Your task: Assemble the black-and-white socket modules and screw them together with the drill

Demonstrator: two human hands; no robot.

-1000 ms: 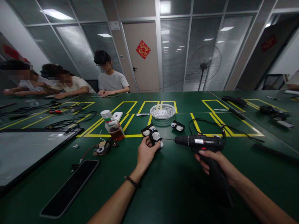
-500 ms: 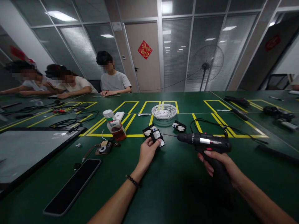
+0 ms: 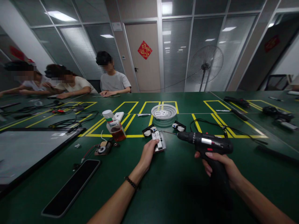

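Small black-and-white plastic part (image 3: pixel 158 141) sits centre of a green table (image 3: pixel 173 193), pinched at its near-left edge by the left hand (image 3: pixel 148 152), thumb and fingers closed on it, part tilted up toward the camera. Wrist wears a dark bead bracelet (image 3: pixel 131 183).

Right hand (image 3: pixel 218 168) is wrapped tight round the grip of a black power drill (image 3: pixel 205 143), just right of the part; the drill bit (image 3: pixel 170 133) points left w/ its tip near the part's far-right corner, can't tell if touching.

Near left: a long black phone-like slab (image 3: pixel 71 187) lies flat, & a big grey panel w/ black frame (image 3: pixel 28 152) beyond it at the left edge.

Mid left: a small round motor-like piece w/ red wires (image 3: pixel 102 149), then a clear bottle w/ amber liquid & white cap (image 3: pixel 113 125), leaning.

Just beyond the held part: two more black-and-white parts, one (image 3: pixel 148 131) left, one (image 3: pixel 178 126) right. Farther, a white round slotted grille (image 3: pixel 164 112) inside yellow floor-tape-style markings (image 3: pixel 130 118). A black cable (image 3: pixel 210 124) loops behind the drill.

Far right: more black tools (image 3: pixel 277 114) on the table.

Far left: three people sit at the table edge, hands resting on it. Behind them glass partitions, a door w/ a red diamond sign (image 3: pixel 144 49), & a standing fan (image 3: pixel 205 67).
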